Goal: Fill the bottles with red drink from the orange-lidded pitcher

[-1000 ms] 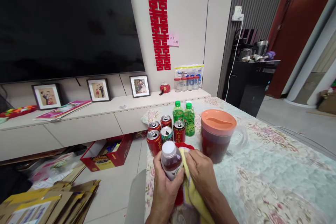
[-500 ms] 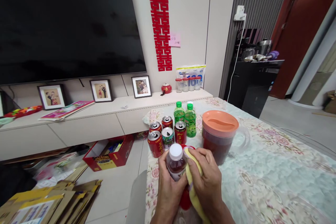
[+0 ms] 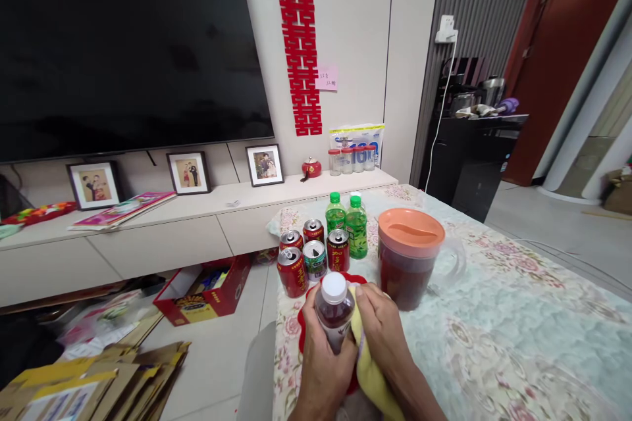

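Observation:
A bottle of dark liquid with a white cap (image 3: 336, 306) stands upright in my left hand (image 3: 320, 362), whose fingers wrap round its side. My right hand (image 3: 382, 329) grips a yellow cloth (image 3: 369, 371) and presses it against the bottle's right side. Beneath both hands lies a red scalloped tray (image 3: 303, 325), mostly hidden. Just beyond are several drink cans (image 3: 292, 273), red ones and a green one (image 3: 315, 260), and two green bottles (image 3: 357, 230). A pitcher with an orange lid (image 3: 411, 233) holds dark liquid to the right of my right hand.
The floral tablecloth (image 3: 494, 316) extends right. Behind it, a white cabinet (image 3: 162, 230) bears framed photos, a red pot (image 3: 311, 168) and lidded jars (image 3: 347, 161). On the floor at left are a red box (image 3: 227, 296) and flattened cardboard (image 3: 123, 381).
The cloth and my right hand have moved slightly lower along the bottle's side, and more of the red tray shows. The view has shifted slightly.

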Available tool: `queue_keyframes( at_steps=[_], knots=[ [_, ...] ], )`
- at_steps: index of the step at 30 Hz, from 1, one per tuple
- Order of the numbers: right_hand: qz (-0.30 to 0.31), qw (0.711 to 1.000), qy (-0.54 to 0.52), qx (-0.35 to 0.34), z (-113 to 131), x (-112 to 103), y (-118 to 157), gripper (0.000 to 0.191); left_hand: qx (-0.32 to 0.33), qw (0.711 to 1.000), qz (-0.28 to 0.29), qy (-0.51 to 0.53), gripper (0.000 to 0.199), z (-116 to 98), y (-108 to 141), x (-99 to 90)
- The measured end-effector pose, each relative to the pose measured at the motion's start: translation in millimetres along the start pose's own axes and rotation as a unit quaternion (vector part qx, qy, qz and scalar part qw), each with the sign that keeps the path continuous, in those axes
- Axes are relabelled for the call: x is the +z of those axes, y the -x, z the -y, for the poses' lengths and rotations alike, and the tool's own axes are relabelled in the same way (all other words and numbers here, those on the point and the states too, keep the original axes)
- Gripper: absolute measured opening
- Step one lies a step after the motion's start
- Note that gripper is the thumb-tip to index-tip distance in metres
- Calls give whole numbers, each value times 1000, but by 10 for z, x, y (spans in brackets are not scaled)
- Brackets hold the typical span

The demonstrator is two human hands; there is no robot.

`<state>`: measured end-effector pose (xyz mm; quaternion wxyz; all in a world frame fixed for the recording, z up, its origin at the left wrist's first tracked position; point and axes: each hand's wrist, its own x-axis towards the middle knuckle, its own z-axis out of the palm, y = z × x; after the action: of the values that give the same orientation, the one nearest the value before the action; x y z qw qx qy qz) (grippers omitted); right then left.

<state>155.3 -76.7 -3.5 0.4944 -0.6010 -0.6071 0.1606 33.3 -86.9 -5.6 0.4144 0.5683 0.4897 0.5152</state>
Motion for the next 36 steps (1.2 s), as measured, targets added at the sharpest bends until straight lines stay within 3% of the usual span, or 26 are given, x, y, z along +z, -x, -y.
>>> queue_keyframes(
  at_steps=[3, 7, 13, 17, 21, 26, 30, 36],
  knots=[
    [29, 999, 43, 5, -88, 19, -29, 38, 2, 1000, 8, 9, 85, 53, 27, -2],
    [39, 995, 92, 9, -156, 59, -31, 25, -10, 999, -23, -24, 88, 161, 60, 26],
    [21, 999, 28, 5, -116, 31, -12, 30, 13, 995, -49, -88, 83, 282, 72, 59],
    [-17, 998, -63, -11, -31, -87, -11, 32, 33, 994, -35, -101, 82, 281, 67, 49],
    [-107, 980, -155, -58, 66, -188, 21, 23, 66, 992, -48, -101, 78, 315, 58, 56],
    [-139, 968, -131, -162, 114, -172, 51, 24, 105, 988, -45, -107, 72, 339, 32, 71],
    [-129, 976, -131, -120, 69, -115, 24, 15, 113, 986, -57, -106, 71, 329, 41, 75],
    [-45, 994, -91, -27, -31, -97, -19, 29, 75, 992, -52, -92, 73, 324, 80, 101]
  ],
)
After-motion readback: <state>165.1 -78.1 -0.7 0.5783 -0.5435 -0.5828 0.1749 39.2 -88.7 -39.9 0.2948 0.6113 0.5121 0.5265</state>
